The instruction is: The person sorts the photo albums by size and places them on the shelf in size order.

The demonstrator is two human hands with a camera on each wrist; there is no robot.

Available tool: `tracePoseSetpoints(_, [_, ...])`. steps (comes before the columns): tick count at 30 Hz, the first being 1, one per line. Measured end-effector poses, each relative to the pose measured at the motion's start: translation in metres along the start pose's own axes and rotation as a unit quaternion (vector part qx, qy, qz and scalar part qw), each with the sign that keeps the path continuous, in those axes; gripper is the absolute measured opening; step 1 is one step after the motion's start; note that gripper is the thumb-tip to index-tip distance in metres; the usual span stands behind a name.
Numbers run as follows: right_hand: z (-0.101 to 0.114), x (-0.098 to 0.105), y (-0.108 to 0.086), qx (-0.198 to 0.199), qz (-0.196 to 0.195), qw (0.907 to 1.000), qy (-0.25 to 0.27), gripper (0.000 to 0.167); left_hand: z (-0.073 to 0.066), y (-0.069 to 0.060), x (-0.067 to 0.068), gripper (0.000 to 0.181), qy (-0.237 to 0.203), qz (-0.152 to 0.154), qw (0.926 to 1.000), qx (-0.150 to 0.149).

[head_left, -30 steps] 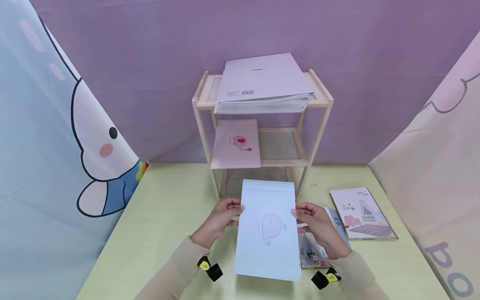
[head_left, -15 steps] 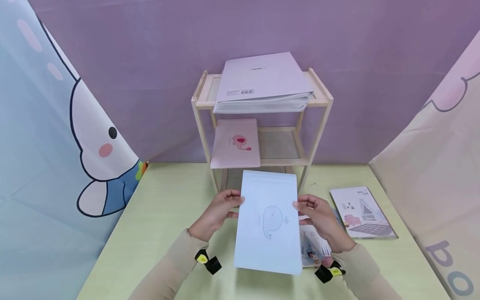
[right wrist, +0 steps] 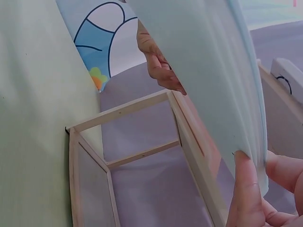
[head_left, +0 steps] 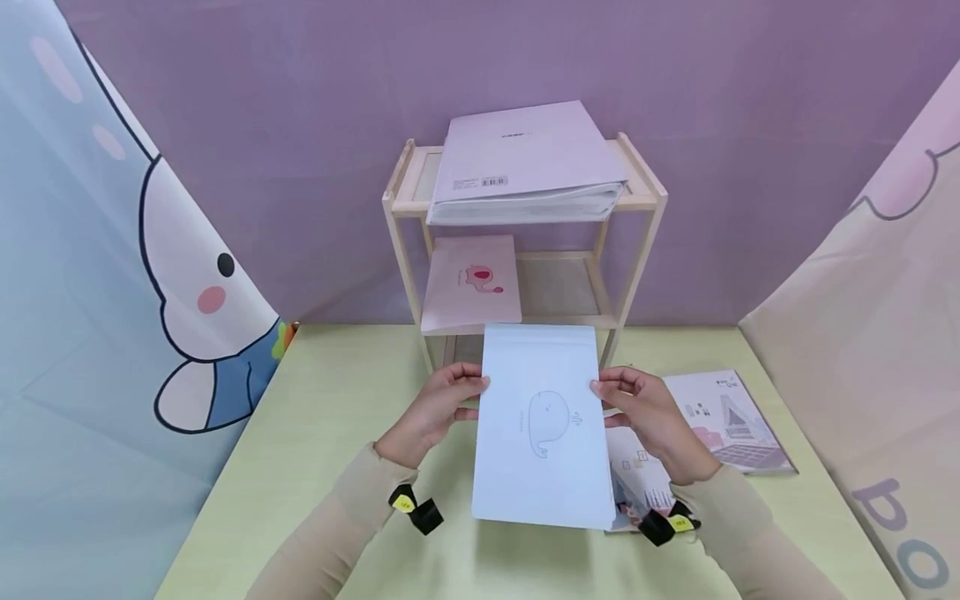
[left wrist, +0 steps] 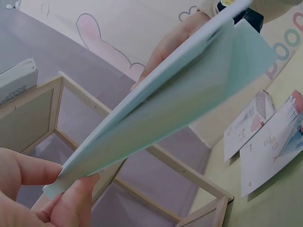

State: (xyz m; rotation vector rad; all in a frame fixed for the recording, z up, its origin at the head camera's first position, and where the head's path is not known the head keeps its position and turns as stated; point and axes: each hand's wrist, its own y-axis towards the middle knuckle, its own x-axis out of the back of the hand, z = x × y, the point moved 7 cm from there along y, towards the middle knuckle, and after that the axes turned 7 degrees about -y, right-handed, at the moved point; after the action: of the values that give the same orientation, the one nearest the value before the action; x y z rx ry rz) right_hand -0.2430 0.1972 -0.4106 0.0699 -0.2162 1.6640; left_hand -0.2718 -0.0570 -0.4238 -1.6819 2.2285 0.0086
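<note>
A light blue notebook point(head_left: 543, 467) with a whale drawing on its cover is held up above the table, in front of a small wooden rack point(head_left: 641, 250). My left hand point(head_left: 435, 410) pinches its left edge between thumb and fingers. At the opposite edge, my right hand point(head_left: 652, 417) pinches it the same way. The left wrist view shows the notebook point(left wrist: 161, 109) edge-on, its lower cover hanging slightly apart. On the rack's middle shelf lies a pink notebook point(head_left: 461, 287) with an elephant. The blue notebook hides part of the lowest shelf.
A thick pale lilac book or folder point(head_left: 528, 158) lies on the rack's top, overhanging its front. On the table point(head_left: 337, 375) at right are a white illustrated book point(head_left: 738, 425) and another booklet point(head_left: 633, 467) partly under my right hand. Fabric drapes stand on both sides.
Both hands have carried the blue notebook forward and up toward the rack, so it now covers more of the bottom shelf. The other books have stayed put.
</note>
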Motion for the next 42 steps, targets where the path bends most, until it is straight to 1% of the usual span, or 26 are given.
tracePoseSetpoints(6, [0.003,0.002,-0.004,0.001,0.003,1.0,-0.009,0.017,0.002,-0.002,-0.003,0.019,-0.01,0.011,0.9999,-0.001])
tracePoseSetpoints(11, [0.003,0.004,-0.005,0.002,-0.004,0.9999,-0.015,0.019,0.001,-0.002,-0.004,0.02,-0.009,0.014,0.9998,-0.007])
tracePoseSetpoints(16, [0.006,0.007,-0.001,0.012,-0.012,0.9998,-0.012,0.014,-0.003,0.0,-0.006,0.02,-0.004,0.014,0.9998,-0.013])
tracePoseSetpoints(20, [0.01,0.008,0.002,0.019,-0.011,0.9997,-0.013,0.011,-0.007,0.002,-0.007,0.022,-0.003,0.014,0.9997,-0.018])
tracePoseSetpoints(25, [0.014,0.01,0.009,0.02,-0.014,0.9995,-0.022,0.017,-0.015,0.004,-0.008,0.024,-0.001,0.011,0.9996,-0.027])
tracePoseSetpoints(32, [0.022,0.011,0.016,0.025,-0.009,0.9987,-0.043,0.027,-0.021,0.007,-0.007,0.026,0.006,-0.005,0.9997,-0.023])
tracePoseSetpoints(38, [0.032,0.012,0.022,0.023,-0.009,0.9983,-0.052,0.033,-0.029,0.01,-0.007,0.027,0.0,0.002,0.9994,-0.035])
tracePoseSetpoints(42, [0.038,0.012,0.027,0.027,-0.008,0.9977,-0.061,0.035,-0.037,0.012,-0.007,0.027,0.0,-0.001,0.9991,-0.044])
